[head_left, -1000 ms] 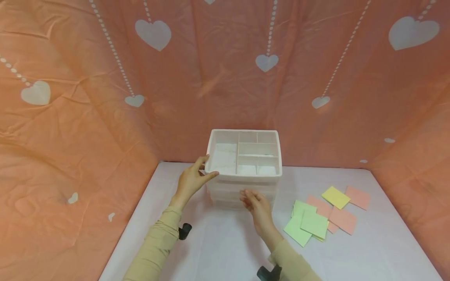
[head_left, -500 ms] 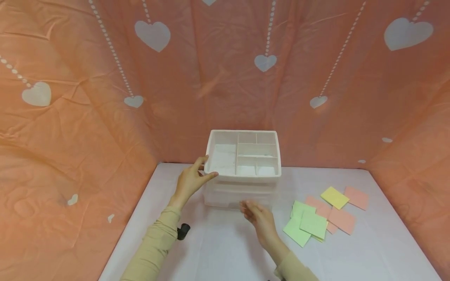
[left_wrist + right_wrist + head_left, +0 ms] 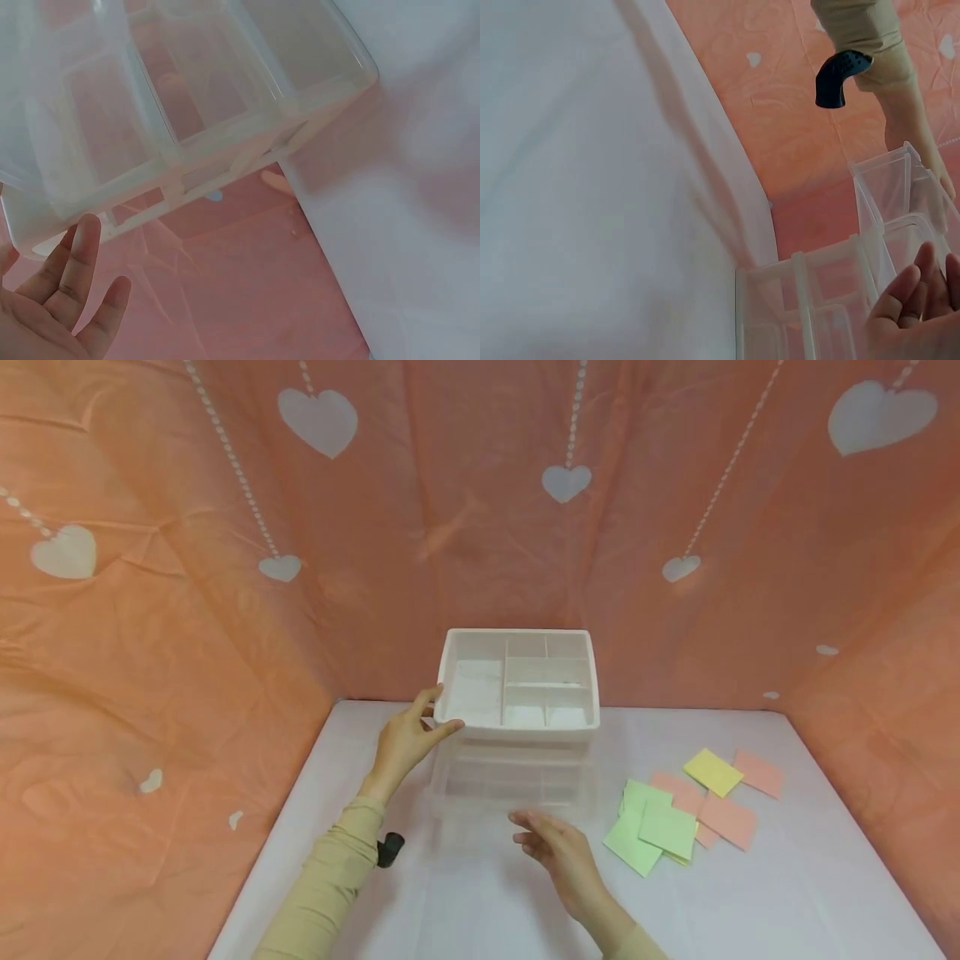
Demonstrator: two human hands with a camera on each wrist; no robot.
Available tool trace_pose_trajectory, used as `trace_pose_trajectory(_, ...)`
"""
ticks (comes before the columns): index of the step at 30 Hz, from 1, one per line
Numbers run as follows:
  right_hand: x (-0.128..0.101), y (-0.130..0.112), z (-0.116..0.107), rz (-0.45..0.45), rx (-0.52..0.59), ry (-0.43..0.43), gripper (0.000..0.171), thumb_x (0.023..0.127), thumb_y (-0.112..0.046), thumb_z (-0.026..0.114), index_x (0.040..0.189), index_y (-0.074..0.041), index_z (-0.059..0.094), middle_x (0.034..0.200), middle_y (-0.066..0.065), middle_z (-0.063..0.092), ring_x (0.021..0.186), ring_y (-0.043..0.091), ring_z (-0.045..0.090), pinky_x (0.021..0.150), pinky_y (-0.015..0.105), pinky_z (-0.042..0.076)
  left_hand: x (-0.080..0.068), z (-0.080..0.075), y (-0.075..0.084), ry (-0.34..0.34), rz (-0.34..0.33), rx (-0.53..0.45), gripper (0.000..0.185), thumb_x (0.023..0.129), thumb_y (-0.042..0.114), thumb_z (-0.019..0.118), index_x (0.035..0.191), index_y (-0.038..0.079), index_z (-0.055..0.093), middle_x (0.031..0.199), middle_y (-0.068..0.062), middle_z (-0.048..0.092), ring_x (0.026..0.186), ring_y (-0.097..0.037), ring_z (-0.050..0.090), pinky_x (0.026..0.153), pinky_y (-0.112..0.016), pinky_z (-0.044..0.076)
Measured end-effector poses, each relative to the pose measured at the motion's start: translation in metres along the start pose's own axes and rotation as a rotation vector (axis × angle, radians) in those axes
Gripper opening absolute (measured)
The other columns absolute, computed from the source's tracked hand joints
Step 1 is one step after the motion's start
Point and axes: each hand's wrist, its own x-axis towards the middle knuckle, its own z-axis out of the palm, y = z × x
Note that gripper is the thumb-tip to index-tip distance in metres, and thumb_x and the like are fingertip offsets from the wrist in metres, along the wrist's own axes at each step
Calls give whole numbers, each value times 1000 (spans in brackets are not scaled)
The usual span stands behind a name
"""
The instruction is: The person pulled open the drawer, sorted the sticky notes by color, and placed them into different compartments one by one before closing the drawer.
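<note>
The white storage organizer (image 3: 520, 693) stands at the back middle of the tabletop (image 3: 787, 893), against the peach heart-printed cloth backdrop (image 3: 150, 568). Its top is a tray split into compartments, and below it a clear drawer (image 3: 510, 781) juts out toward the person, divided into cells as the left wrist view shows.

The left hand (image 3: 405, 739) grasps the organizer's front left corner, thumb on the rim and fingers against the side wall. The right hand (image 3: 558, 852) hovers just in front of the drawer's front edge, fingers relaxed and spread, holding nothing; whether the fingertips touch the drawer I cannot tell. In the right wrist view those fingertips (image 3: 911, 289) lie right beside the clear cell walls.

To the right of the organizer, well apart from it, sticky notes (image 3: 690, 814) lie loosely overlapped: green ones nearest the right hand, pink ones behind, one yellow furthest back. Nothing stands between the right hand and the drawer.

A small black wrist-camera mount (image 3: 390, 849) shows on the left sleeve.
</note>
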Motion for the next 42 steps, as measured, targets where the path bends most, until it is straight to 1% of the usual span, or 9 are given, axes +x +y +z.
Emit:
trace_pose_trajectory(6,-7,-2,-2,8,-14,-47,33,92,-30,56,112,-5,65,101,-10,70,86,7,63,83,25,49,3,-1,0,7,7,1,69,77,56,67,136,27,45,112,-11,68,86,-24,68,66,-38,51)
trace_pose_trajectory(14,-16,1,-5,30,11,-129,22,95,-27,53,106,-15,67,104,-13,69,85,5,63,83,23,48,3,-1,-2,14,16,0,68,77,54,68,135,26,46,110,-11,68,83,-21,68,63,-36,50)
trace_pose_trajectory(19,-16,4,-7,27,10,-177,21,96,-24,51,106,-17,68,104,-15,69,86,5,64,83,23,49,2,-1,-3,17,15,4,68,77,54,68,135,26,46,110,-11,68,84,-22,68,64,-36,50)
trace_pose_trajectory(25,-17,5,-12,26,-23,-253,25,97,-23,48,113,-13,66,107,-14,68,91,6,65,88,25,48,1,-1,-4,14,14,-8,67,78,53,68,135,26,46,110,-11,68,81,-20,67,64,-34,50)
trace_pose_trajectory(30,-21,3,-13,30,-107,-332,30,96,-24,51,117,-5,62,104,-12,70,95,7,64,89,24,48,1,0,-4,15,25,-9,68,78,52,68,136,25,46,111,-12,68,81,-21,67,64,-35,50)
trace_pose_trajectory(32,-24,1,-12,18,-148,-367,35,95,-24,52,117,2,59,102,-11,70,96,7,65,90,25,48,1,1,-3,16,27,-9,68,78,52,68,135,25,46,111,-13,68,83,-22,68,64,-36,50)
trace_pose_trajectory(35,-28,-4,-11,-19,-212,-397,36,95,-25,52,117,4,58,101,-11,70,97,8,65,90,25,48,2,2,-3,16,23,-7,67,78,52,68,135,25,46,110,-13,68,83,-22,68,64,-36,50)
trace_pose_trajectory(39,-33,-16,-15,-90,-247,-412,29,96,-22,50,114,-1,61,101,-9,70,95,9,66,88,24,49,2,3,-4,14,23,-13,67,78,52,68,135,25,46,110,-12,68,82,-21,68,63,-35,50)
trace_pose_trajectory(42,-37,-28,-22,-175,-226,-432,24,97,-16,48,114,-7,62,103,-8,69,93,9,66,85,25,51,2,4,-4,9,26,-14,67,78,52,68,135,24,46,110,-13,68,83,-21,68,63,-35,50)
